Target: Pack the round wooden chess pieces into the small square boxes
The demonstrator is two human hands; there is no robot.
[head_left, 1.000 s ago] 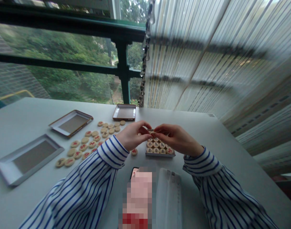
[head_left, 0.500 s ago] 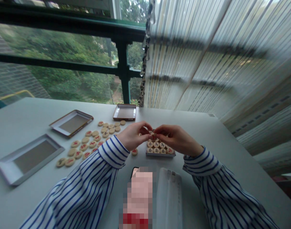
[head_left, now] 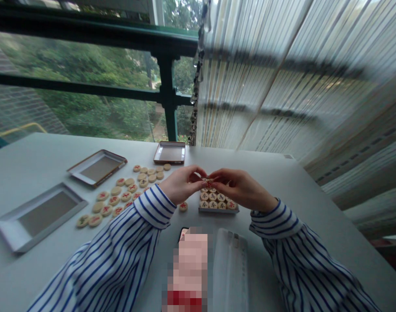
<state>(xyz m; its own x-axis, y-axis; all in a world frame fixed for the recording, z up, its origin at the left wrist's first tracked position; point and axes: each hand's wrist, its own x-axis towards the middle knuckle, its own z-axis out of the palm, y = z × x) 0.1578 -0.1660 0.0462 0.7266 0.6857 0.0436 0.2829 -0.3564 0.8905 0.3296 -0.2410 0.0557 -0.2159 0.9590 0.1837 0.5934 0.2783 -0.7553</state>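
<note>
Between the fingertips of both hands is a round wooden Chinese chess piece with a red character. My left hand pinches it from the left, and my right hand closes on it from the right. Just beneath, a shallow box holds rows of pieces, mostly with dark characters and one red at the front right corner. My right hand covers part of the box's right and far side. A loose red-marked chess piece lies left of the box, near my left wrist.
Many loose chess pieces spread over the white table at left, some face down. Beyond them lie a brown-edged tray, a small tray and a grey lid. A phone and a clear plastic case lie in front.
The held piece has tilted or risen slightly, so its red face shows more plainly between the fingertips. Otherwise the hands have hardly moved.
</note>
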